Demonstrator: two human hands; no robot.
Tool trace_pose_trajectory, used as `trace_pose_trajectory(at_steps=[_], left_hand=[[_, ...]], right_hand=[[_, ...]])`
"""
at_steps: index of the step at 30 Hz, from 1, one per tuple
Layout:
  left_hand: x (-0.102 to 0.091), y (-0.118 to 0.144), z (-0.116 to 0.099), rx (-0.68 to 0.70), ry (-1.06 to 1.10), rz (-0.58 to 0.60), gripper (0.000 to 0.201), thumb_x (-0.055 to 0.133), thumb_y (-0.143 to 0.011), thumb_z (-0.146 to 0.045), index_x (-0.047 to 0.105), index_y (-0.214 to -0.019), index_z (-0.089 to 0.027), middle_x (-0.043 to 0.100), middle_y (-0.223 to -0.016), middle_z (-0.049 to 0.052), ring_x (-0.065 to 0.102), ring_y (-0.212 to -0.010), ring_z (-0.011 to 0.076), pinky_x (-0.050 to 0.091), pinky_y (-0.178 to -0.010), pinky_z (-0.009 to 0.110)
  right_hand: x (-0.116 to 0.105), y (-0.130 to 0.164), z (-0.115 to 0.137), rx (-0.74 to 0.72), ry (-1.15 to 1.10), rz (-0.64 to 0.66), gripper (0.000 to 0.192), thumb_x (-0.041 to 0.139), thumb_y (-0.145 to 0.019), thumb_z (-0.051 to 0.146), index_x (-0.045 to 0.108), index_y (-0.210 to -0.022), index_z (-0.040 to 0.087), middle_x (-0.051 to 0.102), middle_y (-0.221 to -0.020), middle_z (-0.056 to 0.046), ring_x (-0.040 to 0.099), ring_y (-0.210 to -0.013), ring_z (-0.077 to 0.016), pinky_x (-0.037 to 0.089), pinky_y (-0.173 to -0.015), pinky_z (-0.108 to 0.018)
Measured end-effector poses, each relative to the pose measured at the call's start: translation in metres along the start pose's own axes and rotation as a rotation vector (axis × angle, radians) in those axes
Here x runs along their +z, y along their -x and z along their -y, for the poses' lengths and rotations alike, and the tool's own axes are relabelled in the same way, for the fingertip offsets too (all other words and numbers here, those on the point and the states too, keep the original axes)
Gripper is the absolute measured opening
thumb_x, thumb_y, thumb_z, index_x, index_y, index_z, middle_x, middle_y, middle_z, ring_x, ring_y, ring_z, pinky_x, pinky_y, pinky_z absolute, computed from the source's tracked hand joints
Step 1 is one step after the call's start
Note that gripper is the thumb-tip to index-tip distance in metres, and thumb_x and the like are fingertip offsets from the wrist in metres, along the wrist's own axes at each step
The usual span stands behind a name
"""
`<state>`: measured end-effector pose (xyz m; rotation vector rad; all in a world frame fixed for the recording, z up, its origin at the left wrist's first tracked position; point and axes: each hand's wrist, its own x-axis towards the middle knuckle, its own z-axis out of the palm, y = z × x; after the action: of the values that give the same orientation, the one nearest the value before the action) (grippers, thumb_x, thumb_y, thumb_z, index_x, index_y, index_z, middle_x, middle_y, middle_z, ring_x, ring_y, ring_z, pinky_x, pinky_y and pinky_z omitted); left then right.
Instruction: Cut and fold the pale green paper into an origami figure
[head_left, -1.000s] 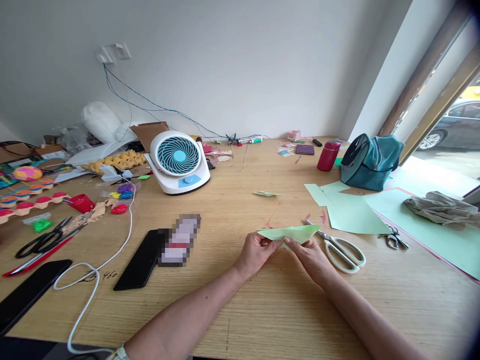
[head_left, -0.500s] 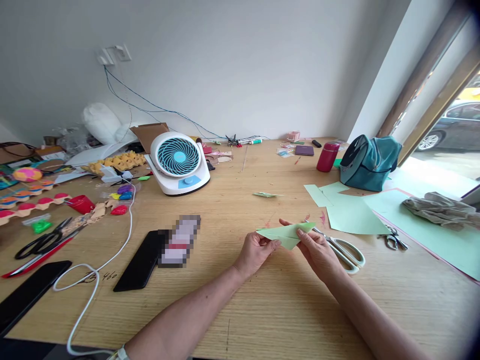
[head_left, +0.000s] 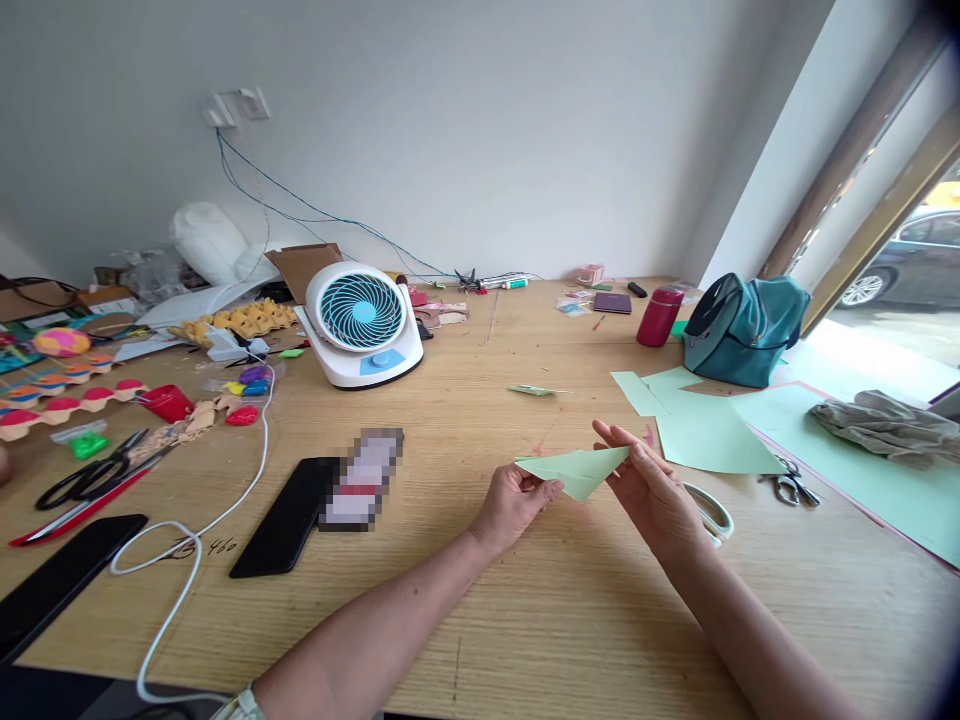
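Observation:
A folded piece of light green paper (head_left: 576, 470), pointed at both ends, is held just above the wooden table. My left hand (head_left: 517, 502) pinches its left end between thumb and fingers. At the right tip, my right hand (head_left: 656, 490) has its thumb against the paper, with its other fingers stretched out behind. White-handled scissors (head_left: 716, 515) lie partly hidden under my right hand. Farther back on the table rests another small folded green paper (head_left: 534, 390).
Green paper sheets (head_left: 712, 430), small metal clippers (head_left: 791, 488) and a teal bag (head_left: 742, 330) are to the right, near a red flask (head_left: 660, 316). On the left are a white fan (head_left: 360, 315), a black phone (head_left: 281, 520), a white cable (head_left: 199, 560) and black scissors (head_left: 82, 478).
My right hand has shifted from gripping the paper's top right part to its right tip, its fingers straighter. The raised corner there now lies flatter. My left hand keeps its pinch.

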<state>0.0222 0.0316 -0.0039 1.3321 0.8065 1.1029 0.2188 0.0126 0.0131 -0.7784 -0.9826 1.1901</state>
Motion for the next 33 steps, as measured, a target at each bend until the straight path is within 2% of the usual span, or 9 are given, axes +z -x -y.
trace_pose_trajectory(at_steps=[4,9,11,15,20,25,33], left_hand=[[0.001,-0.001,-0.001,-0.014,0.028,-0.013,0.036,0.079,-0.069,-0.047,0.072,-0.080,-0.012,0.061,-0.064,0.002,0.050,-0.059,0.0109,0.042,-0.051,0.021],[0.001,-0.002,-0.001,-0.002,0.039,-0.022,0.038,0.079,-0.070,-0.045,0.073,-0.086,-0.011,0.060,-0.064,0.001,0.048,-0.057,0.0098,0.041,-0.050,0.020],[0.001,-0.001,-0.001,-0.006,0.040,-0.025,0.039,0.079,-0.070,-0.045,0.073,-0.088,-0.011,0.060,-0.064,0.001,0.047,-0.057,0.0099,0.041,-0.050,0.020],[0.002,0.000,-0.002,-0.008,0.010,-0.007,0.037,0.079,-0.071,-0.045,0.075,-0.087,-0.011,0.062,-0.066,0.002,0.044,-0.054,0.0086,0.037,-0.049,0.020],[0.004,0.001,-0.006,-0.009,0.030,0.003,0.035,0.080,-0.069,-0.043,0.073,-0.081,-0.012,0.060,-0.063,0.000,0.044,-0.055,0.0089,0.038,-0.051,0.020],[0.003,0.000,-0.005,-0.010,0.020,0.002,0.035,0.079,-0.070,-0.044,0.072,-0.082,-0.012,0.058,-0.063,0.000,0.046,-0.056,0.0098,0.040,-0.051,0.021],[0.000,-0.002,0.001,-0.008,-0.015,0.003,0.036,0.077,-0.071,-0.046,0.071,-0.082,-0.012,0.060,-0.065,0.002,0.050,-0.059,0.0117,0.043,-0.052,0.021]], right_hand=[[-0.003,-0.002,-0.001,-0.024,0.036,-0.025,0.036,0.054,-0.091,0.052,0.066,-0.120,0.036,0.058,-0.140,-0.005,0.056,-0.123,-0.0282,0.043,-0.104,-0.051],[0.009,0.004,-0.005,0.069,0.020,0.136,0.047,0.051,-0.090,0.059,0.064,-0.126,0.032,0.057,-0.141,-0.007,0.051,-0.128,-0.0298,0.040,-0.106,-0.048],[0.016,0.007,-0.011,0.112,0.065,0.156,0.044,0.060,-0.086,0.057,0.070,-0.118,0.029,0.063,-0.133,-0.007,0.052,-0.128,-0.0313,0.040,-0.106,-0.048],[0.024,0.009,-0.020,0.226,0.210,0.193,0.036,0.079,-0.071,0.051,0.078,-0.096,0.025,0.076,-0.103,-0.008,0.061,-0.113,-0.0342,0.044,-0.101,-0.048],[0.024,0.009,-0.018,0.227,0.138,0.216,0.031,0.073,-0.079,0.050,0.077,-0.097,0.026,0.076,-0.103,-0.007,0.064,-0.106,-0.0297,0.048,-0.095,-0.042],[0.018,0.007,-0.012,0.256,0.065,0.143,0.020,0.073,-0.079,0.047,0.078,-0.078,0.028,0.076,-0.086,-0.004,0.067,-0.093,-0.0274,0.052,-0.084,-0.038],[0.009,0.001,-0.006,0.187,-0.022,0.082,0.028,0.069,-0.084,0.046,0.078,-0.100,0.025,0.070,-0.121,-0.007,0.061,-0.110,-0.0287,0.048,-0.095,-0.042]])
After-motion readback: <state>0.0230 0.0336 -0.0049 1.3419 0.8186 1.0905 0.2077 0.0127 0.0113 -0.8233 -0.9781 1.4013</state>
